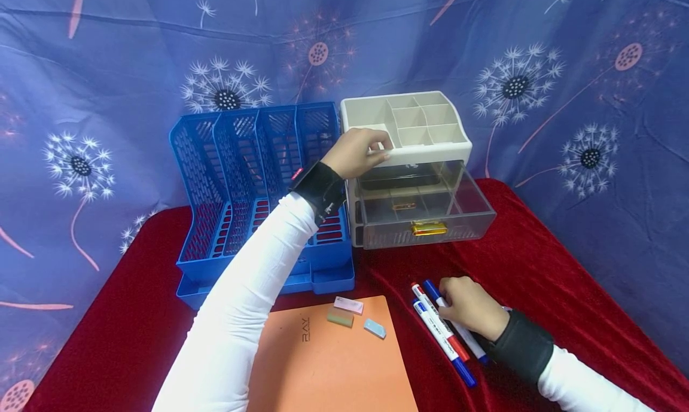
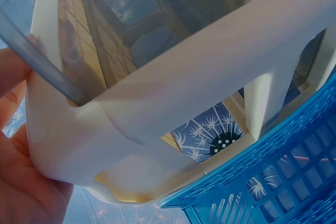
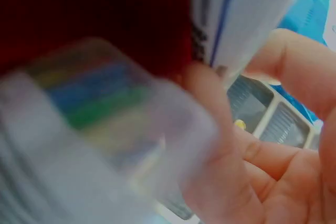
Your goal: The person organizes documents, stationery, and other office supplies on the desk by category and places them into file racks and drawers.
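Observation:
My left hand (image 1: 359,151) grips the front edge of a cream desk organizer (image 1: 406,156), by its left top compartment. Below that edge, a clear drawer (image 1: 425,211) with a gold handle (image 1: 429,228) is pulled out. In the left wrist view, fingers (image 2: 16,166) hold the white organizer body (image 2: 173,72). On the red cloth, my right hand (image 1: 473,304) pinches a blue marker (image 1: 467,338); its white barrel (image 3: 252,19) shows in the right wrist view. Beside it lie a red marker (image 1: 438,313) and another blue marker (image 1: 438,331).
A blue file rack (image 1: 258,179) stands left of the organizer. Three erasers, pink (image 1: 348,305), green (image 1: 340,317) and light blue (image 1: 374,328), lie on an orange folder (image 1: 323,370). A blurred clear item with coloured stripes (image 3: 100,98) is close to the right wrist camera.

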`<action>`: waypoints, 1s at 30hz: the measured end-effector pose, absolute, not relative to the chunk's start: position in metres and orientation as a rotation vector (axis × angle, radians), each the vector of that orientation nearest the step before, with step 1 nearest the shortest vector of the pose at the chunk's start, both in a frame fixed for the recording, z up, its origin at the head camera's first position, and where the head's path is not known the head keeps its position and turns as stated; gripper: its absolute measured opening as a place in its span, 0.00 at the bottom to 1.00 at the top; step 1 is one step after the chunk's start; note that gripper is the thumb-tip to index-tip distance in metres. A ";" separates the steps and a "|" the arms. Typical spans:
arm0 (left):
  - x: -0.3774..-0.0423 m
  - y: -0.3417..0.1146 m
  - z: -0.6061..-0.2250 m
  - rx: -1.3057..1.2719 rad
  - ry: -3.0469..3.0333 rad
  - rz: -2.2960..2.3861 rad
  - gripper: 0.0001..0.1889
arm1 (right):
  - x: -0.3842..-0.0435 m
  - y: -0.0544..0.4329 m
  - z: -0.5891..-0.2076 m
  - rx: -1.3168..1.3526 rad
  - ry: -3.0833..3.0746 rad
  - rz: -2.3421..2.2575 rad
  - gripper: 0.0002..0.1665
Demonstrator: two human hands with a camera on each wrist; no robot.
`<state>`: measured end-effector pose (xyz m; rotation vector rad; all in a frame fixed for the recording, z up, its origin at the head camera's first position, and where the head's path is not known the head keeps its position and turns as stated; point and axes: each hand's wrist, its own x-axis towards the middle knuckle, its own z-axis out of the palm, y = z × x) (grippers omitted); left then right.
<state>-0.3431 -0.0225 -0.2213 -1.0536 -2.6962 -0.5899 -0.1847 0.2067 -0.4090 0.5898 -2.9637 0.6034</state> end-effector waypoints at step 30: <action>-0.342 -0.023 -0.219 -1.053 -2.706 -0.603 0.10 | -0.160 0.181 -0.322 1.027 -2.805 0.802 0.11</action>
